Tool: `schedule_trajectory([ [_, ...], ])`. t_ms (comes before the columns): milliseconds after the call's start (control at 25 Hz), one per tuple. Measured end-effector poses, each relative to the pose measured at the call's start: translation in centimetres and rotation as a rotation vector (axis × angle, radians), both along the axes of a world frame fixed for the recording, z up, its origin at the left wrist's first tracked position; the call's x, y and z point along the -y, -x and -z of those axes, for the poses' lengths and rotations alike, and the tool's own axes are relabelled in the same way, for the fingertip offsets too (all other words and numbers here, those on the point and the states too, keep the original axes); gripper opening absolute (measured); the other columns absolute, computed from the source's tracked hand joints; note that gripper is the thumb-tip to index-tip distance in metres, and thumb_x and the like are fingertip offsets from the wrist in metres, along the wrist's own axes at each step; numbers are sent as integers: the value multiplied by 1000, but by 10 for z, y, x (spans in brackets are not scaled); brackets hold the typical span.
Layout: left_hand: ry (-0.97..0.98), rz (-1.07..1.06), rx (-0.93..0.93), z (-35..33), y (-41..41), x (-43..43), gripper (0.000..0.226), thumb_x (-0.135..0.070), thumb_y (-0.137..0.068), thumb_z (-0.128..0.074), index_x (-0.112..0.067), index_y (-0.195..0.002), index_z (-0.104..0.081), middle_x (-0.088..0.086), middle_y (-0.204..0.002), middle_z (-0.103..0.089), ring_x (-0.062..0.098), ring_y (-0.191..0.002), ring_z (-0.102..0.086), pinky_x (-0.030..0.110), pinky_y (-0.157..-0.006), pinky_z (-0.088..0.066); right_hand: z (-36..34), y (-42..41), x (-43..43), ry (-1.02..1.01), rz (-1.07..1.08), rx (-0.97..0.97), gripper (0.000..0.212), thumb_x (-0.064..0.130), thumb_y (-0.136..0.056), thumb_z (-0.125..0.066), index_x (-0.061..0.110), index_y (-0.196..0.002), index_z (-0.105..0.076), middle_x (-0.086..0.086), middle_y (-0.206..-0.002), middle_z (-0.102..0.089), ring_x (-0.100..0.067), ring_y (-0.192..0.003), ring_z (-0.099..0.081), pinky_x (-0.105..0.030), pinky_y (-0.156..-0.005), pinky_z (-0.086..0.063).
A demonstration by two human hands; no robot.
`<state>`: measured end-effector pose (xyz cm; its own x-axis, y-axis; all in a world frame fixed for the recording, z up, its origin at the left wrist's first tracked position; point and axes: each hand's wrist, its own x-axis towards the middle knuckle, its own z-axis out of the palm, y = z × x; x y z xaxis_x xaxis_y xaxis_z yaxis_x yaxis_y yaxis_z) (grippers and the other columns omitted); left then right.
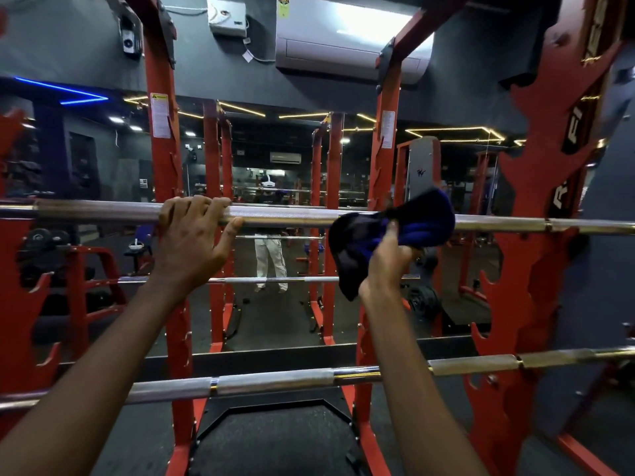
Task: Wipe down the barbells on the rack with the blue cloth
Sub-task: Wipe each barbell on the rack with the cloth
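Observation:
A steel upper barbell (292, 214) lies across the red rack (386, 159) at chest height. My left hand (192, 235) grips it left of centre, fingers over the top and thumb underneath. My right hand (388, 255) holds the blue cloth (405, 228), which is wrapped over the same bar right of centre and hides that stretch of it. One end of the cloth hangs down beside my wrist. A second, lower barbell (275, 381) rests across the rack below my forearms, untouched.
Red uprights with hooks stand left (165, 159) and right (549, 214). A wall mirror (275, 187) behind the rack reflects the gym and a standing person. An air conditioner (347, 42) hangs above. Weight plates (424, 300) lie on the floor.

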<state>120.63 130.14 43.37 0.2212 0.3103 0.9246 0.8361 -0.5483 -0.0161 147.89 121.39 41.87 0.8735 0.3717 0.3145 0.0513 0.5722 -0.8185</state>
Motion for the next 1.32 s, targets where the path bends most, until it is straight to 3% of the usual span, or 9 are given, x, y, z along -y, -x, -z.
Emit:
schedule_trajectory([
  [80, -12, -1, -2, 0, -1, 1, 49, -53, -100, -35, -18, -127, -57, 7, -113, -55, 31, -113, -46, 46, -101, -27, -4, 10, 4, -101, 159, 117, 64, 36, -87, -66, 24, -140, -33, -13, -139, -52, -30, -119, -62, -49, -99, -55],
  [200, -20, -9, 12, 0, 0, 2, 49, -51, -101, -34, -17, -126, -57, 7, -113, -56, 30, -111, -46, 46, -101, -29, 4, 14, -1, -28, 300, 606, 59, 28, -90, -68, 22, -143, -44, -5, -143, -41, -24, -128, -48, -48, -106, -49],
  [360, 12, 4, -49, -3, 7, 5, 47, -49, -102, -34, -16, -127, -55, 4, -113, -57, 26, -110, -45, 42, -100, -27, -21, 19, -9, 327, 457, 1061, 58, 57, -93, -53, 18, -136, -57, 0, -150, -50, -27, -146, -34, -55, -117, -21],
  [560, 39, -52, -227, -24, 34, 4, 52, -57, -102, -20, -26, -126, -54, -2, -104, -60, 22, -97, -55, 43, -91, -35, -46, 33, -7, 441, 385, 1562, 57, 62, -95, -43, 20, -133, -52, -3, -126, -64, -33, -119, -57, -53, -104, -33],
  [680, 68, -100, -212, -26, 58, 0, 58, -62, -100, -18, -25, -128, -53, 0, -100, -58, 22, -93, -53, 45, -89, -36, -83, 3, -8, 444, 194, 1497, 45, 44, -98, -54, 24, -135, -39, -3, -104, -61, -33, -92, -67, -49, -85, -51],
  [800, 50, -117, -209, -15, 68, -3, 56, -59, -101, -23, -22, -132, -51, 1, -106, -56, 24, -99, -51, 45, -95, -32, -98, 5, -11, 404, 87, 1453, 57, 36, -95, -59, 36, -144, -29, 0, -109, -55, -30, -85, -66, -52, -80, -57],
  [1000, 46, -84, -177, -13, 67, -1, 49, -53, -103, -25, -23, -130, -52, -1, -110, -56, 25, -105, -52, 42, -100, -28, -59, 40, -19, 250, 286, 1768, 54, 66, -97, -44, 38, -143, -47, 4, -128, -61, -25, -102, -65, -46, -88, -50],
  [1120, 56, -46, -203, -15, 79, -4, 53, -53, -103, -22, -23, -135, -51, 1, -115, -57, 26, -109, -53, 43, -102, -28, -69, 13, -14, 298, 248, 1650, 50, 66, -97, -45, 39, -139, -50, 6, -117, -66, -21, -99, -66, -43, -89, -49],
  [1320, 88, -105, -189, -15, 108, -16, 51, -54, -101, -22, -28, -134, -51, 4, -115, -55, 32, -110, -50, 48, -103, -26, -58, 14, -19, 310, 453, 1484, 41, 62, -95, -47, 32, -118, -62, 3, -91, -68, -24, -85, -66, -41, -83, -45],
])
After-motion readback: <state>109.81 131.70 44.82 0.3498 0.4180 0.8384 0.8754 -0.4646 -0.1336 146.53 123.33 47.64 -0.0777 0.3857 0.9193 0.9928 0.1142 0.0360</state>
